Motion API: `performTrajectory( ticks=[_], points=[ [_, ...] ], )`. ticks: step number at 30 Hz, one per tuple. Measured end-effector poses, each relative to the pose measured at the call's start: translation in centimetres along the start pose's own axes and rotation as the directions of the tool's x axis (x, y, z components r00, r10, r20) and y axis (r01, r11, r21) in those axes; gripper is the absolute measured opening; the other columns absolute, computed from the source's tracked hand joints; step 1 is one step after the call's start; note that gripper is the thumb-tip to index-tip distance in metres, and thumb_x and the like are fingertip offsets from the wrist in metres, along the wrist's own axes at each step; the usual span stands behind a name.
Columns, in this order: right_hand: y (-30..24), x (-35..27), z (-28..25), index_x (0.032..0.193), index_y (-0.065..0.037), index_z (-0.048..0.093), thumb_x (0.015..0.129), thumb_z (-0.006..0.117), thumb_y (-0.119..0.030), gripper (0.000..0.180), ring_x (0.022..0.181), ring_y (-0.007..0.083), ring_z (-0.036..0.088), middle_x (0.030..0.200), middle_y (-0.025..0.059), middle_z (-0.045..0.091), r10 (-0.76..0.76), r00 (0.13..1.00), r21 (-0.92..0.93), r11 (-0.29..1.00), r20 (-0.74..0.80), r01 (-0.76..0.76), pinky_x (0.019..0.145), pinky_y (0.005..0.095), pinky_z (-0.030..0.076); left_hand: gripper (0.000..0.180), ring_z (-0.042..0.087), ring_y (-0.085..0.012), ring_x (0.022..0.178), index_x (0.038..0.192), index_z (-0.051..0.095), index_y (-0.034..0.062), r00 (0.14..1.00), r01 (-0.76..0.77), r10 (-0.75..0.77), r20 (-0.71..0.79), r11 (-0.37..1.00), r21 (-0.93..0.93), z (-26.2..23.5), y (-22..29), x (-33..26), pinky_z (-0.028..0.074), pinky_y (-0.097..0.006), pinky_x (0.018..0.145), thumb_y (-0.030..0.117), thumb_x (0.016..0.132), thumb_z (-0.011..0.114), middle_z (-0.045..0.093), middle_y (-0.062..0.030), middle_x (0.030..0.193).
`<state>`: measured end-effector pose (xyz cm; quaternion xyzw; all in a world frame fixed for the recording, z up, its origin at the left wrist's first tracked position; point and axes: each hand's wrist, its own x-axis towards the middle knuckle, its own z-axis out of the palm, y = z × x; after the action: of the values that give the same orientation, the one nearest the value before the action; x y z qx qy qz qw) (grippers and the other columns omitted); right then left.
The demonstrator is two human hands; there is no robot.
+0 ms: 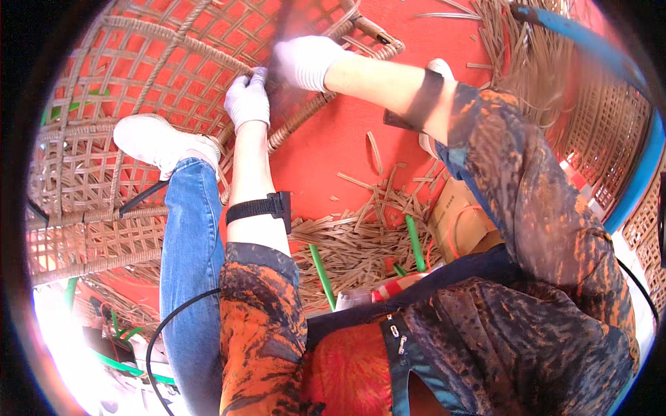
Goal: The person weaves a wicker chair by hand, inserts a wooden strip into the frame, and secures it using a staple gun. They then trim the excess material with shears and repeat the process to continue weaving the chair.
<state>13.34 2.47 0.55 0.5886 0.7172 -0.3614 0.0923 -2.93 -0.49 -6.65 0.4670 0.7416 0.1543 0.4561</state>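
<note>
A large woven wicker frame (182, 36) with wrapped ribs fills the upper left, an open lattice over the red floor. My left hand (248, 99), in a whitish glove, is closed at one wrapped rib, thumb and fingertips pressed on it. Just to its right, my right hand (309, 61), gloved the same way, is curled like a fist over the frame's inner part. Motion smears its fingertips. A dark blurred streak runs upward beside them, too unclear to name. My left shoe (149, 142) is beside the frame's lower edge.
Flat brown weaving strips (347, 243) lie heaped on the red floor (305, 166). Green rods (415, 243) stick up near a cardboard box (461, 216). At right stands another woven piece (605, 132) with a blue curved tube (642, 173). A black cable (163, 329) loops beside my left leg.
</note>
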Motion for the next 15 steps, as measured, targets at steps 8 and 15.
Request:
performTrajectory(
  ticks=[8, 15],
  points=[
    [0.1, 0.1, 1.7, 0.106, -0.011, 0.070, 0.085, 0.053, -0.020, 0.029, 0.099, 0.0296, 0.066, 0.105, 0.0131, 0.069, 0.049, 0.958, -0.003, 0.999, 0.283, -0.050, 0.082, 0.0405, 0.053, 0.032, 0.058, -0.0148, 0.064, 0.097, 0.069, -0.0021, 0.969, 0.222, -0.208, 0.135, 0.970, -0.101, -1.2, 1.9, -1.3, 0.048, -0.029, 0.062, 0.028, 0.086, 0.069, 0.067, -0.0095, 0.076],
    [-2.3, -0.3, 1.7, 0.105, -0.010, 0.071, 0.083, 0.056, -0.017, 0.028, 0.095, 0.0280, 0.068, 0.103, 0.0109, 0.071, -0.004, 0.961, -0.142, 0.989, 0.275, 0.045, 0.079, 0.0413, 0.053, 0.024, 0.057, -0.0120, 0.057, 0.083, 0.070, -0.0048, 0.989, 0.107, -0.130, -0.070, 0.957, -0.271, 0.1, 1.7, -0.4, 0.047, -0.029, 0.054, 0.019, 0.084, 0.071, 0.066, -0.0076, 0.068]
  ],
)
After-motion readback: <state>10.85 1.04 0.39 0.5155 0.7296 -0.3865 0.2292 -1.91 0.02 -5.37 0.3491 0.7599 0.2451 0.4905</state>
